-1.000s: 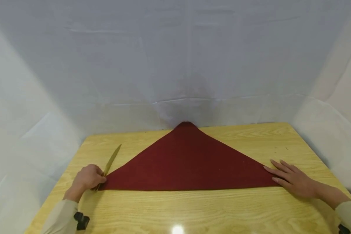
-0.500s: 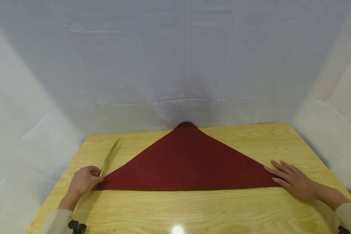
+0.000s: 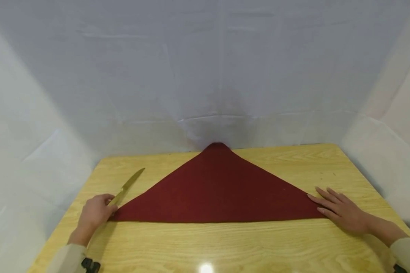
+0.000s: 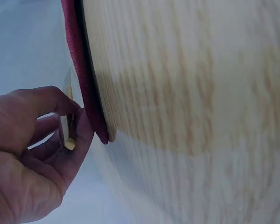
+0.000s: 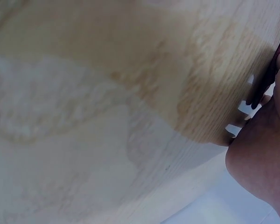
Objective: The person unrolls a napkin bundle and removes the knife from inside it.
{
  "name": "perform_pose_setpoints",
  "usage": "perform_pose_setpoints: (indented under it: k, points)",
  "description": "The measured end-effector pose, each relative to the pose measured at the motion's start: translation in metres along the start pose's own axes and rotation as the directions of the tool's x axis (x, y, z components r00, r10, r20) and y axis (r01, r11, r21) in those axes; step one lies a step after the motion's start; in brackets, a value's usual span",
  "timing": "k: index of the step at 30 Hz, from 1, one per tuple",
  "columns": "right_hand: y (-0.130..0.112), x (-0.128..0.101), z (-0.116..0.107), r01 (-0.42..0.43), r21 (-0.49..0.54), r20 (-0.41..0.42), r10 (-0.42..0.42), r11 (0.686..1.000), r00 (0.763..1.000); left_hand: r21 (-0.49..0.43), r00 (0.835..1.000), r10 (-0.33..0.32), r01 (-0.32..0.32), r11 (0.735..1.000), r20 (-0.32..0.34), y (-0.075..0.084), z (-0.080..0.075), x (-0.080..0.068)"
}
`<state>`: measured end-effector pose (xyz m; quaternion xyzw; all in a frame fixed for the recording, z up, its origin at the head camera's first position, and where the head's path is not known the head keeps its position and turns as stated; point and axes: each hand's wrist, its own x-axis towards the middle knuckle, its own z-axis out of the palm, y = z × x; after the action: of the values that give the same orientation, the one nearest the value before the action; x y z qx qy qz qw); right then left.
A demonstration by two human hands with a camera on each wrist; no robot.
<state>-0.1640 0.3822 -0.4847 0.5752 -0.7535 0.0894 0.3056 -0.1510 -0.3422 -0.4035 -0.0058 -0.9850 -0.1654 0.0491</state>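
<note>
A dark red cloth (image 3: 208, 193), folded into a broad triangle, lies on the table with its point toward the back wall. At its left corner, my left hand (image 3: 95, 214) holds a gold-coloured knife (image 3: 132, 181) by the handle, the blade slanting away to the back right. In the left wrist view, the handle end (image 4: 70, 144) shows between my fingers, and my thumb is against the cloth's corner (image 4: 101, 135). My right hand (image 3: 346, 212) rests flat on the cloth's right corner with fingers extended; the right wrist view catches only part of that hand (image 5: 263, 154).
The light wooden table (image 3: 205, 246) ends at the back against a pale sheet wall (image 3: 205, 76). More white sheeting (image 3: 24, 151) closes off both sides. A bright light reflection shows near the table's front.
My left hand has shifted slightly left, with its fingers moved along the knife. The blade lifted, then swung down toward the right. My right hand and the cloth have stayed put.
</note>
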Motion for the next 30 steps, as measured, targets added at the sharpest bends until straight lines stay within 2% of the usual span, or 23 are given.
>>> perform_pose_setpoints:
  k: [2,4,8,9,13,14,17,21,25,30]
  points:
    - [-0.001,-0.002,0.000,-0.040,-0.013,0.030,0.041,0.999,0.999,0.003,1.000,-0.004,0.004,1.000,0.010,0.000,0.001,0.000]
    - [-0.003,-0.007,0.000,-0.120,-0.013,0.073,0.120,0.993,0.990,0.002,1.000,0.000,0.000,1.000,0.018,-0.001,0.002,0.000]
    - [-0.008,-0.013,-0.001,-0.285,-0.022,0.158,0.285,0.958,0.945,0.002,1.000,0.008,-0.008,1.000,0.028,0.001,0.002,0.001]
    - [-0.008,-0.014,-0.001,-0.291,-0.024,0.165,0.291,0.956,0.942,0.007,1.000,0.007,-0.007,1.000,0.029,0.001,0.002,0.001]
    - [-0.009,-0.011,-0.002,-0.279,-0.028,0.166,0.280,0.960,0.946,0.030,1.000,0.012,-0.012,0.999,0.020,0.002,0.002,0.000]
    - [-0.008,-0.011,-0.002,-0.255,-0.030,0.151,0.257,0.966,0.955,0.036,1.000,0.017,-0.017,0.999,0.012,0.003,0.003,0.000]
    - [-0.008,-0.011,-0.001,-0.268,-0.030,0.144,0.270,0.963,0.952,0.058,0.999,0.046,-0.045,0.997,-0.020,0.003,0.003,-0.001]
    - [-0.008,-0.010,-0.001,-0.245,-0.062,0.113,0.251,0.968,0.961,0.069,0.994,0.100,-0.096,0.993,-0.052,0.004,0.001,0.000]
    - [-0.006,-0.007,-0.001,-0.178,-0.096,0.076,0.186,0.979,0.980,0.075,0.992,0.118,-0.115,0.991,-0.041,0.005,-0.001,0.000]
    - [-0.006,-0.003,-0.001,-0.133,-0.084,0.044,0.137,0.988,0.990,0.062,0.993,0.116,-0.114,0.992,-0.035,0.006,-0.003,-0.002]
